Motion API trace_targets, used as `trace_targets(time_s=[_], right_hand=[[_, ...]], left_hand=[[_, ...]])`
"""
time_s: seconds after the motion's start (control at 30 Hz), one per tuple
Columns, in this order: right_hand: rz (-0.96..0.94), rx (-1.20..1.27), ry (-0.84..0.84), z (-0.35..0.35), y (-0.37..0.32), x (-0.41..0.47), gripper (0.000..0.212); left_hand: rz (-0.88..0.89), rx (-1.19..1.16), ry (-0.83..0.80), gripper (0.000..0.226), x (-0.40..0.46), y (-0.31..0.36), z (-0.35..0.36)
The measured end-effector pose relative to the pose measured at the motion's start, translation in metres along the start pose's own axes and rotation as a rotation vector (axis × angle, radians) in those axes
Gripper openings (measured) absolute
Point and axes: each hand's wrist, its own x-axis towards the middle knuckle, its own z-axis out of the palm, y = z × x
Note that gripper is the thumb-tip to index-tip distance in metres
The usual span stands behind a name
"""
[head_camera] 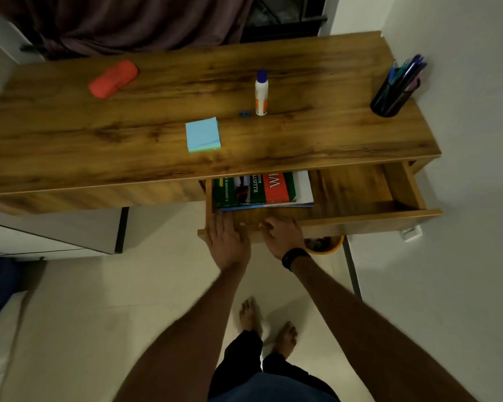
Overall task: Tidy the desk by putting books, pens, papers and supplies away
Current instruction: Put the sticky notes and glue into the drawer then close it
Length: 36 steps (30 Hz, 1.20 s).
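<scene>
Big wooden desk (331, 82) across the top of the view, long side running from 9 o'clock to 3 o'clock. Under its front edge at 3 o'clock, an open drawer (360, 221), pulled out toward the body, long side also running 9 to 3. Inside the drawer on its 9 o'clock side, a stack of books (256, 188) lying flat, with papers peeking out below; the 3 o'clock half of the drawer bare. Both hands on the drawer's front edge, near its 9 o'clock end. Left hand (227, 239) flat, fingers spread, holding nothing. Right hand (279, 232) just beside it at 3 o'clock, fingers curled over the edge, a dark band on the wrist; gripping the edge or just resting there, hard to tell. Probably about to push the drawer shut, straight toward 12 o'clock, or to reach for more stuff. Nothing sticking up from the drawer to block a push. Still out on the desk top, all toward 12 o'clock from the hands: a red case (113, 79) far off at 10 o'clock, nearer the left hand; a dark pen cup (392, 95) full of pens at 2 o'clock, nearer the right hand; a blue sticky note pad (203, 134) right above the left hand, closest of all; a glue bottle (261, 94) standing up at 12 o'clock; and a tiny blue sharpener (243, 114) just beside the bottle. A yellow bin (325, 245) on the floor under the drawer, clear of the way.
</scene>
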Motion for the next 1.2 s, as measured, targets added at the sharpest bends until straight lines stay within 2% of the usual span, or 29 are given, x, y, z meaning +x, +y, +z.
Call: trace_targets(time_s=[0.03, 0.1, 0.3, 0.43, 0.5, 0.73, 0.83, 0.9, 1.0, 1.1, 1.2], right_hand=[[0.000, 0.009, -0.004, -0.002, 0.000, -0.001, 0.028], [-0.013, 0.033, -0.021, -0.001, 0.002, -0.006, 0.025], [-0.083, 0.114, -0.102, 0.004, 0.026, -0.023, 0.036], [-0.002, 0.255, -0.130, -0.017, 0.017, -0.010, 0.044], [0.014, 0.308, -0.110, -0.029, 0.011, 0.006, 0.045], [-0.073, 0.294, -0.117, -0.062, -0.029, 0.076, 0.047], [-0.040, 0.358, -0.089, -0.070, -0.055, 0.112, 0.048], [0.000, 0.384, -0.065, -0.075, -0.074, 0.138, 0.049], [0.030, 0.374, -0.038, -0.078, -0.102, 0.178, 0.050], [0.090, 0.462, -0.094, -0.068, -0.130, 0.213, 0.047], [0.236, 0.684, -0.160, -0.054, -0.153, 0.237, 0.044]], left_hand=[[0.035, 0.005, -0.068, 0.030, 0.000, -0.003, 0.001], [0.039, -0.022, -0.137, 0.025, 0.000, -0.009, 0.002], [0.152, -0.035, -0.225, 0.053, -0.015, -0.017, -0.001], [0.046, -0.093, -0.325, 0.043, -0.007, -0.010, -0.013], [-0.013, -0.127, -0.351, 0.050, 0.006, -0.004, -0.021], [0.004, -0.221, -0.178, 0.050, 0.090, 0.012, -0.051], [0.019, -0.266, -0.090, 0.044, 0.141, 0.017, -0.057], [-0.033, -0.332, -0.051, 0.046, 0.178, 0.022, -0.061], [-0.217, -0.422, -0.046, 0.054, 0.229, 0.025, -0.057], [-0.449, -0.462, -0.194, 0.066, 0.273, 0.015, -0.040], [-0.511, -0.474, -0.268, 0.056, 0.298, 0.004, -0.024]])
